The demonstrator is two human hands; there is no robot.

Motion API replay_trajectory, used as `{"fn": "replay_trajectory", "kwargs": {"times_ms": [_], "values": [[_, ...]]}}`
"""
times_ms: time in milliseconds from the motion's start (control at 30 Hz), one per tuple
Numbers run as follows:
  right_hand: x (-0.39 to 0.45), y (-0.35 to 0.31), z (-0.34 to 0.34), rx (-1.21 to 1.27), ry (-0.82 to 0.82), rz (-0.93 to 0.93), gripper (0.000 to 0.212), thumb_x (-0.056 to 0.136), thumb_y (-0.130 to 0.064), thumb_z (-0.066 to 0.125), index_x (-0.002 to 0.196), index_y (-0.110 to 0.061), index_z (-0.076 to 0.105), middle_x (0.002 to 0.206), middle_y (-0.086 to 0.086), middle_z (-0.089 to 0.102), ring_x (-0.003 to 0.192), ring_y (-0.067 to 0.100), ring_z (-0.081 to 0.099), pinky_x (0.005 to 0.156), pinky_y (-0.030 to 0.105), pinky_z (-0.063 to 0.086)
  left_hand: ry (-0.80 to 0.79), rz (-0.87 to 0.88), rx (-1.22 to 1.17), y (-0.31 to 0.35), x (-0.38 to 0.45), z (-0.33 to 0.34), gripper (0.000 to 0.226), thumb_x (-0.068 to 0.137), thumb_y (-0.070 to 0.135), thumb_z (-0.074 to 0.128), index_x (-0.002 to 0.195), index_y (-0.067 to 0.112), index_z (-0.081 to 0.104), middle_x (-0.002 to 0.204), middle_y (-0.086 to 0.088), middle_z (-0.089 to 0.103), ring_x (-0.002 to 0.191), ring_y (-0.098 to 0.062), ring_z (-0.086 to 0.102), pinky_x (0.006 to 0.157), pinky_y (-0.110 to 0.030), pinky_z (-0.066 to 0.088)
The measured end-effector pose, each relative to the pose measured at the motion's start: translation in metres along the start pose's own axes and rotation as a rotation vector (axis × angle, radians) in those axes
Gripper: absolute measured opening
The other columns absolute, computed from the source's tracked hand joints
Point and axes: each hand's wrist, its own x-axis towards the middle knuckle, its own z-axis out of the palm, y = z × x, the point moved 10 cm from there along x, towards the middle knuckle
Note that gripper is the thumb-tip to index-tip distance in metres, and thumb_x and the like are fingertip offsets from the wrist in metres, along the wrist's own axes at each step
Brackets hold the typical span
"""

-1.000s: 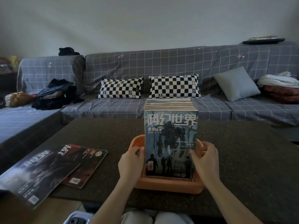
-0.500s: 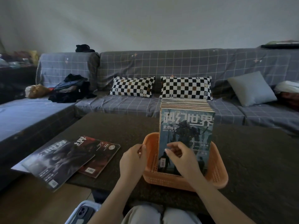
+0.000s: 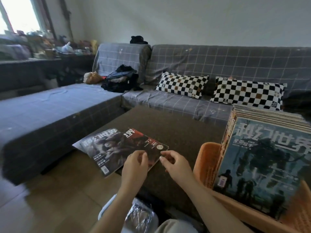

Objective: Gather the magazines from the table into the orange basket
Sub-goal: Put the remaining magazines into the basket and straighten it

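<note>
Two magazines lie overlapping on the left end of the dark table (image 3: 176,130): a grey-covered magazine (image 3: 102,148) on the left, jutting over the table's edge, and a red-and-black magazine (image 3: 143,142) on the right. My left hand (image 3: 134,167) hovers over the near edge of the red-and-black magazine, fingers curled and apart. My right hand (image 3: 175,163) is at that magazine's near right corner, fingers spread, holding nothing. The orange basket (image 3: 208,163) stands at the right, packed with upright magazines; a blue-green cover (image 3: 262,167) faces me.
A grey checked sofa (image 3: 185,101) wraps around the table's far and left sides, with two checkered pillows (image 3: 181,84) and dark clothes (image 3: 121,78). A white container holding a plastic bag (image 3: 138,217) sits on the floor by my knees.
Both hands left the basket and its front magazine and moved left to the two magazines lying on the table. My view swung left with them.
</note>
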Motion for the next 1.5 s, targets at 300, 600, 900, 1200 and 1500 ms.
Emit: {"fn": "replay_trajectory", "kwargs": {"times_ms": [300, 600, 900, 1200, 1500], "values": [[0.043, 0.027, 0.093, 0.05, -0.145, 0.14, 0.032, 0.089, -0.029, 0.059, 0.121, -0.024, 0.058, 0.1, -0.014, 0.056, 0.083, -0.004, 0.052, 0.06, 0.008, 0.038, 0.201, -0.327, 0.186, -0.115, 0.018, -0.048, 0.025, 0.094, 0.029, 0.055, 0.113, 0.019, 0.067, 0.128, -0.012, 0.052, 0.123, -0.029, 0.042, 0.104, -0.045, 0.035], [0.059, 0.038, 0.118, 0.014, -0.197, 0.099, 0.035, 0.09, -0.028, 0.058, 0.124, -0.019, 0.056, 0.123, -0.001, 0.055, 0.099, 0.003, 0.051, 0.084, 0.019, 0.043, 0.366, -0.543, -0.308, -0.163, 0.019, -0.055, 0.059, 0.084, 0.017, 0.073, 0.13, 0.008, 0.037, 0.116, -0.011, 0.055, 0.084, -0.013, 0.057, 0.07, -0.025, 0.047], [0.047, 0.042, 0.117, 0.071, -0.224, 0.191, 0.052, 0.09, -0.031, 0.058, 0.137, -0.018, 0.043, 0.13, 0.001, 0.054, 0.105, 0.005, 0.05, 0.08, 0.019, 0.041, 0.219, -0.552, -0.71, -0.141, 0.005, -0.029, 0.025, 0.093, 0.001, 0.057, 0.108, 0.011, 0.04, 0.105, -0.01, 0.054, 0.074, -0.022, 0.071, 0.051, -0.023, 0.057], [-0.003, 0.066, 0.071, 0.436, -0.051, 0.558, 0.073, 0.081, -0.021, 0.071, 0.142, -0.012, 0.031, 0.09, 0.005, 0.06, 0.081, 0.018, 0.065, 0.064, 0.029, 0.056, 0.012, -0.363, -0.809, -0.076, -0.026, -0.049, 0.023, 0.089, -0.003, 0.059, 0.106, 0.006, 0.046, 0.108, -0.018, 0.059, 0.085, -0.033, 0.07, 0.05, -0.033, 0.056], [-0.043, 0.029, 0.003, 0.527, -0.121, 0.404, 0.021, 0.079, -0.031, 0.073, 0.077, -0.019, 0.056, 0.082, 0.005, 0.062, 0.067, 0.017, 0.059, 0.06, 0.028, 0.053, -0.082, -0.094, -0.89, 0.003, -0.045, -0.076, 0.019, 0.086, -0.001, 0.058, 0.101, 0.012, 0.054, 0.083, -0.005, 0.071, 0.064, -0.019, 0.07, 0.042, -0.025, 0.05]]}}
